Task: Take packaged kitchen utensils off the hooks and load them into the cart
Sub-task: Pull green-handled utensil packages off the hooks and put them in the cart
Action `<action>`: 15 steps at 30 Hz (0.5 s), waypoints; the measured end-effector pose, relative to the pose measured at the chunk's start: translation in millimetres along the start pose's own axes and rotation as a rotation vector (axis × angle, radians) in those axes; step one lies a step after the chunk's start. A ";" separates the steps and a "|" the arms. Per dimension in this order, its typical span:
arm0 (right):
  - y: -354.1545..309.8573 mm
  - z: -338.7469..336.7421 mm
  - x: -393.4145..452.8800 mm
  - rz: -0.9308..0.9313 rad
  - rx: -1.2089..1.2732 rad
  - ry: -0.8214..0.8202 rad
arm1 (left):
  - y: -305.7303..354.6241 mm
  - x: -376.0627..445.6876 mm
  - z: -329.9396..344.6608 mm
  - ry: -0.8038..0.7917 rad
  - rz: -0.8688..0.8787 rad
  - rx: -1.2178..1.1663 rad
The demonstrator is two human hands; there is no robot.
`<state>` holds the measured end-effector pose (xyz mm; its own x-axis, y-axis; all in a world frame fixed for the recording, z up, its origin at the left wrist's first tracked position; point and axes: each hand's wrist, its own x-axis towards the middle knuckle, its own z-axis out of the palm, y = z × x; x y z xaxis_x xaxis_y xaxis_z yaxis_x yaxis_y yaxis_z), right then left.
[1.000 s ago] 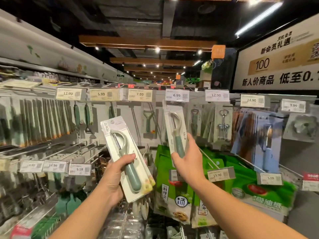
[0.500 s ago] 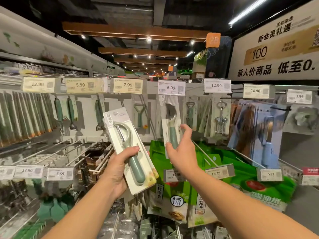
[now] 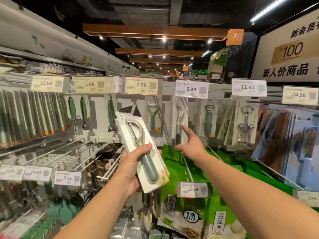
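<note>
Mid-unloading: left hand (image 3: 133,167) gripping packaged peeler (image 3: 143,152); right hand (image 3: 189,144) spread, empty (reaching), needing hanging peeler pack (image 3: 180,121) pinched and slid off.

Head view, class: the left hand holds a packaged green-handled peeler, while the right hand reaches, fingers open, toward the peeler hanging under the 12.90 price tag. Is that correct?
Not quite. The head view shows the left hand holding the packaged peeler, and the right hand reaching with fingers open, but the hanging peeler it reaches for is under the 6.99 price tag, not a 12.90 one.
</note>
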<state>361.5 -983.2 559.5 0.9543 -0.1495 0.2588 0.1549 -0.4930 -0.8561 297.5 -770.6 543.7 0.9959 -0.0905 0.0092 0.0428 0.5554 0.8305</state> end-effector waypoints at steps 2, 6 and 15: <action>4.7 -1.0 12.3 0.011 0.031 -0.026 | -0.3 5.8 -1.3 0.014 0.005 0.003; 2.6 2.5 7.8 0.030 -0.183 0.025 | -1.7 15.1 -2.4 0.057 0.013 -0.019; -33.0 37.0 -81.4 -0.484 -0.199 -0.097 | -4.6 6.0 10.0 0.081 -0.044 -0.093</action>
<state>288.1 -923.0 550.2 0.8064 0.2111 0.5525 0.5412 -0.6402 -0.5453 302.5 -781.9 545.6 0.9959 -0.0515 -0.0743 0.0902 0.6268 0.7740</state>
